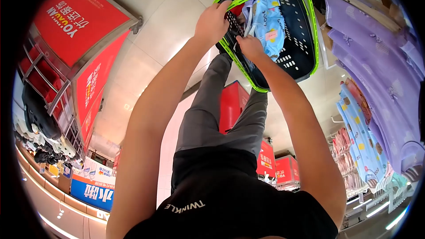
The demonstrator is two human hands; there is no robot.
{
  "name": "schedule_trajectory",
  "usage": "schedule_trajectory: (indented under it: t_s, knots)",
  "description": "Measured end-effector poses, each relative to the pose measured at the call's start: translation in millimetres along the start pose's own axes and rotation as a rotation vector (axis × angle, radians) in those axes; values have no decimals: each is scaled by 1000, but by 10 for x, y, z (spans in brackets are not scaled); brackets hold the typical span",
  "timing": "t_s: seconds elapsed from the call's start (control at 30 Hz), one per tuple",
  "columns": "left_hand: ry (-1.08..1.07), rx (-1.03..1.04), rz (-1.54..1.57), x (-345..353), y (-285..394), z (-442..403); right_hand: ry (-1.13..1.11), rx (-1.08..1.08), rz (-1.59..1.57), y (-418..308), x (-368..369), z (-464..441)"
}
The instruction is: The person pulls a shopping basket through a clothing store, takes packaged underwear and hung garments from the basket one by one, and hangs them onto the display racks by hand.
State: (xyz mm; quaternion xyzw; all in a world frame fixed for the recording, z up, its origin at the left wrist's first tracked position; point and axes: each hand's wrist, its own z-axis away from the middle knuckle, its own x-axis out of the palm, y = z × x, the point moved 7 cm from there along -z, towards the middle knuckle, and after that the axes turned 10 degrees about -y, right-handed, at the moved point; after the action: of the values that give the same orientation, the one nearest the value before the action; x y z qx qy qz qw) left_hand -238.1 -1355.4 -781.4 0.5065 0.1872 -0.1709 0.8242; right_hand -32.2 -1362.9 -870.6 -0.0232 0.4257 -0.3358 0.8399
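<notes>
A dark shopping basket (295,22) with bright green rims is held out ahead, at the top of the head view. My left hand (213,23) is closed over its left rim, the fingertips curling inside. Within the basket lies a light blue printed garment (269,17) with a pink tag (271,35), plus whitish strips and a bit of red cloth beside it. Over the basket's near side reaches my right hand (251,48), its fingers pinched together left of the blue garment. What those fingers grip is too small to tell.
Purple garments (376,57) and blue printed ones (356,128) hang on racks at the right. On the left stands a metal bin with red signs (79,15). A red box (232,106) shows between my legs, above pale floor tiles (164,13).
</notes>
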Motion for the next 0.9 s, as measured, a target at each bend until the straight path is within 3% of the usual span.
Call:
schedule_trajectory:
  t_s: [0.1, 0.4, 0.43, 0.6, 0.73, 0.9]
  knots:
    - [60, 39, 21, -91, 104, 124, -39, 47, -34, 16, -110, 46]
    - [101, -6, 23, -4, -3, 161, 326, 29, -377, 479, -1322, 869]
    - [112, -15, 0, 34, -32, 106, 268, 135, -389, 567, -1358, 1012]
    - [25, -117, -45, 290, -210, -119, 299, 231, -552, 658, -1694, 1750]
    - [13, -130, -40, 343, -16, 11, 358, 198, -707, 466, -2103, 2272]
    - [10, -79, 312, 549, 461, 585, 321, 191, -770, 89, -2790, 2816]
